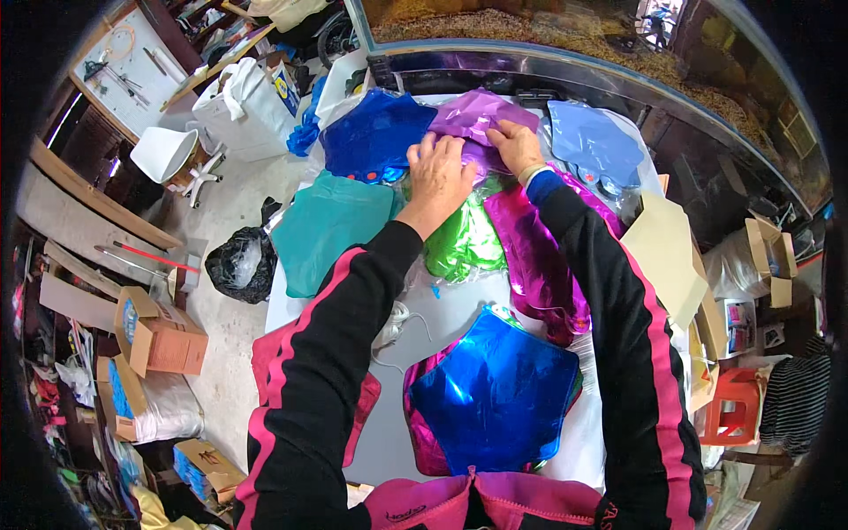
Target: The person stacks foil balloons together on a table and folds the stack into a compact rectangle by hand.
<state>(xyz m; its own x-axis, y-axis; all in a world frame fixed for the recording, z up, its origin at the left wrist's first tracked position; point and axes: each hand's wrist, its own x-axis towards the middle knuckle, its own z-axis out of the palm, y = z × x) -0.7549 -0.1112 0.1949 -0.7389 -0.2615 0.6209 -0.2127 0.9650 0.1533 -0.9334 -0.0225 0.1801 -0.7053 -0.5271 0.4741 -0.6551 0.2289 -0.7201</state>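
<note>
Hands meet on the purple foil balloon (481, 115), at the far edge of the white table (459, 314). The left hand (439, 177) presses its bent fingers on the balloon's near edge; the right hand (514, 143) pinches the foil just beside it. Nearer than this balloon lies a green one (464, 243), and nearest a blue star balloon (499, 393). Left of the table, a black bag (240, 263) holds clear plastic.

Grey concrete floor (225, 327), cardboard boxes (159, 336), white pegboard wall (132, 62), red stool (733, 406)
</note>
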